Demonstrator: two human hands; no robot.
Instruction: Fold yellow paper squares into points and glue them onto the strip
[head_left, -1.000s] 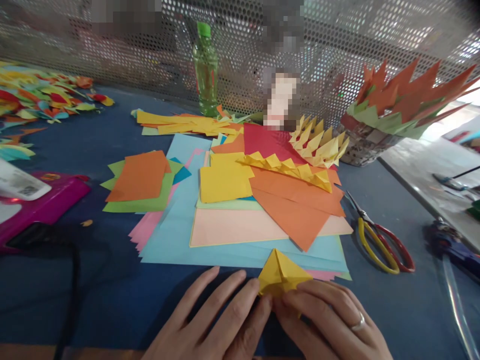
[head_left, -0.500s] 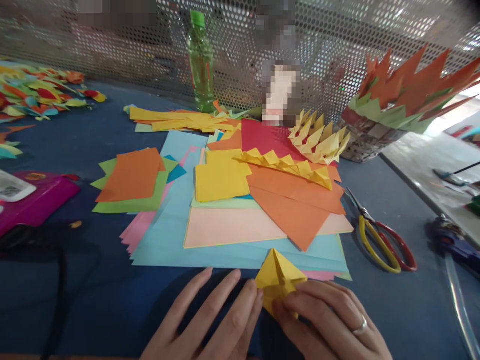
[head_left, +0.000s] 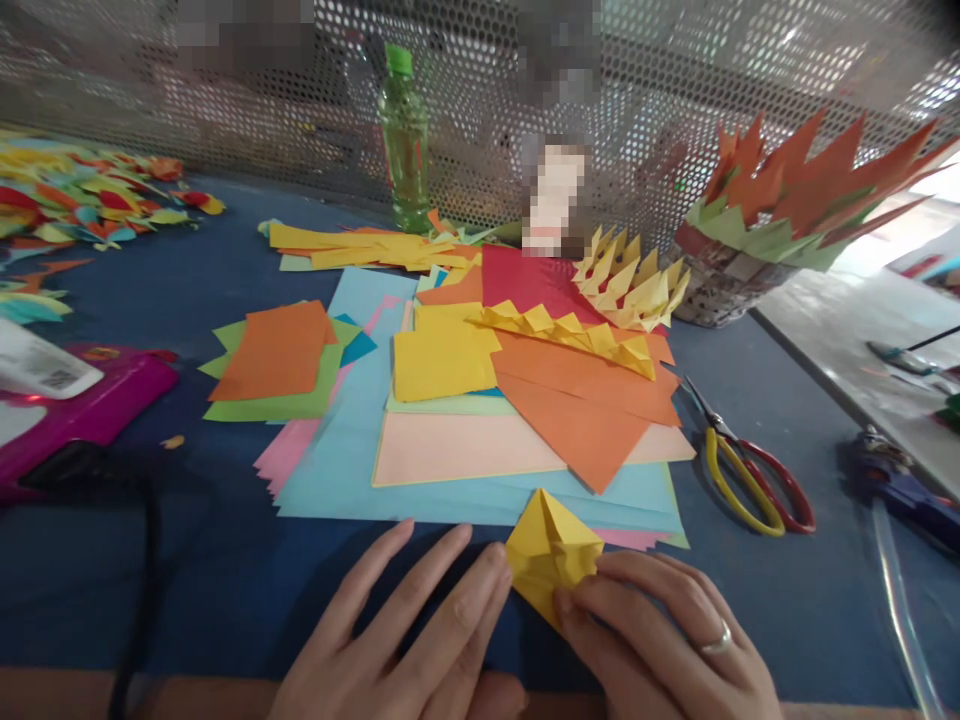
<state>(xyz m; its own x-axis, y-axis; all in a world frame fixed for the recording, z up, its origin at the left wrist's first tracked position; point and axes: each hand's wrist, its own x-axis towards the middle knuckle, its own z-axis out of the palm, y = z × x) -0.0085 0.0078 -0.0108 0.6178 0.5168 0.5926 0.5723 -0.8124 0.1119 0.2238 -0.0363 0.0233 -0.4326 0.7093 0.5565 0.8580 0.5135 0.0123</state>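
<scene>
A yellow folded paper square [head_left: 553,555], turned with one corner pointing away from me, lies on the blue table near its front edge. Its creases meet near the middle. My left hand [head_left: 375,660] rests flat with the fingers apart, the forefinger's tip at the paper's left corner. My right hand [head_left: 667,630], with a ring on one finger, pinches the paper's lower right edge between thumb and forefinger. That edge is partly hidden behind the fingers. Just beyond lies a stack of coloured sheets [head_left: 330,490] with a strip of folded yellow points [head_left: 566,330] on top.
Scissors [head_left: 742,480] and a purple glue gun [head_left: 892,475] lie at right. Behind them stands a basket [head_left: 709,280] with orange paper spikes. A green bottle [head_left: 405,150] stands by the mesh panel [head_left: 472,90]. Paper scraps [head_left: 97,195] and a magenta object [head_left: 135,390] are at left.
My right thumb and forefinger have shifted slightly along the paper's lower right edge, baring more of its middle. The left hand stays beside the paper. The view has tilted a little.
</scene>
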